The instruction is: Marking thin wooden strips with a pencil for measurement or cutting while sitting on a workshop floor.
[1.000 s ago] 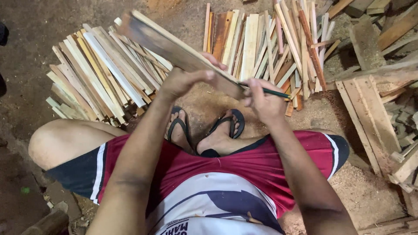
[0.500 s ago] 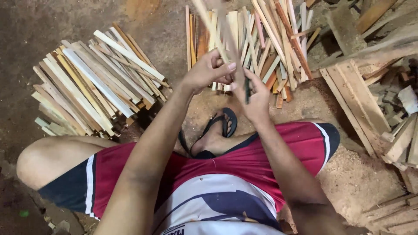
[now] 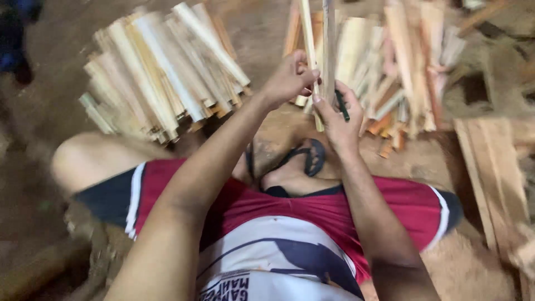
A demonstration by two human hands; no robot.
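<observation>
Dirt floor (image 3: 50, 111), hands (image 3: 312, 95) gripping wood slats (image 3: 329, 50)

The thin sticks (image 3: 312, 61) in the fingers (image 3: 305, 78) are pale, bare wood, the piled strips (image 3: 161, 83) look rough and dry, the sandal (image 3: 312, 159) looks like dark rubber, and the floor (image 3: 50, 111) is dusty dirt.

Both forearms reach forward and converge above the lap. The left hand (image 3: 287, 81) curls its fingers in a pinch, knuckles up. The right hand (image 3: 337, 117) sits just beside it, fingers closed, thumb raised.
</observation>
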